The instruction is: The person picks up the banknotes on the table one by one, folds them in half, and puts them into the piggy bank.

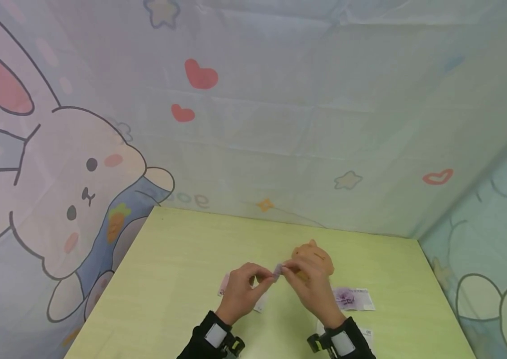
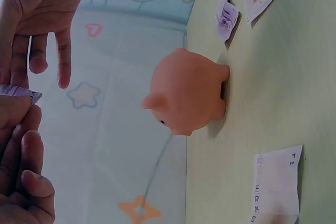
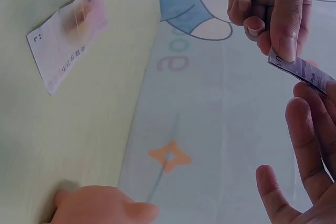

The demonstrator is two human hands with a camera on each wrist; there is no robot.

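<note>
We see thin paper in the folded note (image 1: 277,272), crinkled paper in the purple note (image 1: 356,299) on the right, a smooth, matt piggy bank (image 2: 186,93), a smooth tabletop (image 1: 168,274) and a creased, cloth-like far backdrop (image 1: 258,144).

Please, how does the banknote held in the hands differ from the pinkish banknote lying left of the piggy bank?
The held banknote is folded into a narrow strip; the pinkish banknote is spread open. The held banknote is pinched by the left hand and the right hand; the pinkish banknote lies on the table. The held banknote looks purple, the pinkish banknote paler. Both are printed paper.
</note>
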